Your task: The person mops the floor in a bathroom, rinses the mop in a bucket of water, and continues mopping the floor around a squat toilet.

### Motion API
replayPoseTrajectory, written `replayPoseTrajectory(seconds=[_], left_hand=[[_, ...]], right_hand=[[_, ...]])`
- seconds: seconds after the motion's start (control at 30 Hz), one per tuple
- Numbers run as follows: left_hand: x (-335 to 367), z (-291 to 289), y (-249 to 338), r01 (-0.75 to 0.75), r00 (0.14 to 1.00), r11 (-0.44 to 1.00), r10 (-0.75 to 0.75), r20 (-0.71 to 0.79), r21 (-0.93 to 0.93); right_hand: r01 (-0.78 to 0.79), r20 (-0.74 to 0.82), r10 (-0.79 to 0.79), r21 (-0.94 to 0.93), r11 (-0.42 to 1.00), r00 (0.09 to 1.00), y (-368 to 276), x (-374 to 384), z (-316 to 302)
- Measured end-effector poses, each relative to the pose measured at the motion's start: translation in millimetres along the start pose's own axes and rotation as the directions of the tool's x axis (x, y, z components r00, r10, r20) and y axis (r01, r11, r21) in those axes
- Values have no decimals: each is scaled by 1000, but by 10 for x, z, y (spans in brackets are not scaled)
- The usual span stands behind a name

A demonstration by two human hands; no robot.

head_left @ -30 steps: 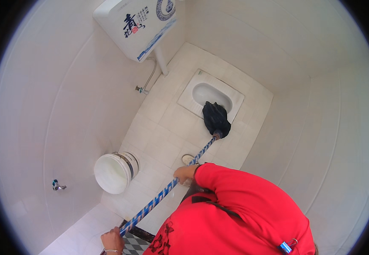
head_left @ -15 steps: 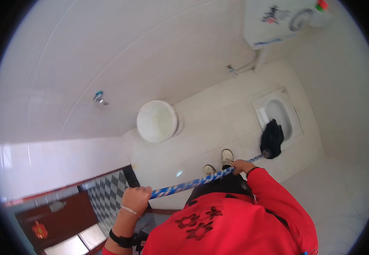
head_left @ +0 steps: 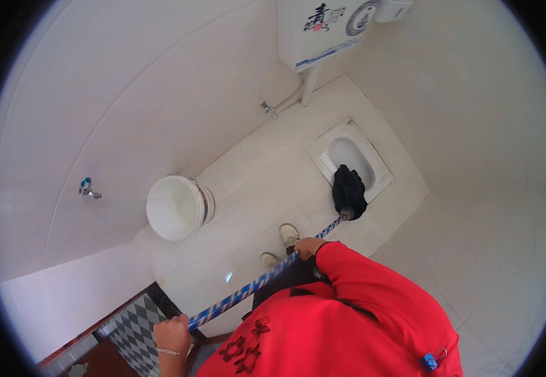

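Both of my hands are closed around the long handle of a mop [head_left: 235, 298], which is patterned in blue and white. My left hand [head_left: 173, 334] grips its upper end at the lower left. Farther down the handle, in front of my body, is my right hand [head_left: 309, 247]. The dark mop head [head_left: 349, 188] hangs as a bunched mass at the far end, over the near edge of a white squat toilet [head_left: 381, 164]. Part of the toilet bowl is hidden behind it.
A white bucket [head_left: 173, 208] stands by the left wall, below a wall tap [head_left: 88, 189]. Another small tap [head_left: 269, 110] sits near the cistern [head_left: 288, 38]. At the lower left, a doorway leads to a grey checkered floor [head_left: 136, 336]. My shoes [head_left: 289, 235] are beside the mop handle.
The view has turned and shifted, so the bucket, toilet and cistern appear farther left. Both hands keep their grip on the mop, whose head is still at the toilet's near edge.
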State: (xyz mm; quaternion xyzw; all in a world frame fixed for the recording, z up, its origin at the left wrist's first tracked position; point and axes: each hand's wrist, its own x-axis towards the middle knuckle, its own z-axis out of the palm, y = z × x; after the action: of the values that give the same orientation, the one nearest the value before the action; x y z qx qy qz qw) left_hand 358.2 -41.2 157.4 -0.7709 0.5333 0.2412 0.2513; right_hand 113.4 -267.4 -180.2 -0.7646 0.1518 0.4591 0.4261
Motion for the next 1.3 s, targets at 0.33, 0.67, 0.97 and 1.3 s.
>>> replayPoseTrajectory(seconds=[0.33, 0.67, 0.97, 1.3], left_hand=[[-218, 1019, -331, 48, 990, 992, -31, 137, -120], [-729, 2468, -544, 182, 978, 866, -112, 175, -466], [-1097, 3392, -491, 307, 927, 804, -132, 350, -509], [-1199, 3541, -358, 300, 936, 767, -123, 329, -567]], right_hand=[[-74, -50, 71, -50, 996, 996, -295, -463, -80], [-103, 45, 121, -284, 953, 992, -690, -293, 181], [-21, 77, 64, -464, 886, 995, -1066, -118, 389], [-18, 144, 115, -545, 838, 983, -1146, -70, 355]])
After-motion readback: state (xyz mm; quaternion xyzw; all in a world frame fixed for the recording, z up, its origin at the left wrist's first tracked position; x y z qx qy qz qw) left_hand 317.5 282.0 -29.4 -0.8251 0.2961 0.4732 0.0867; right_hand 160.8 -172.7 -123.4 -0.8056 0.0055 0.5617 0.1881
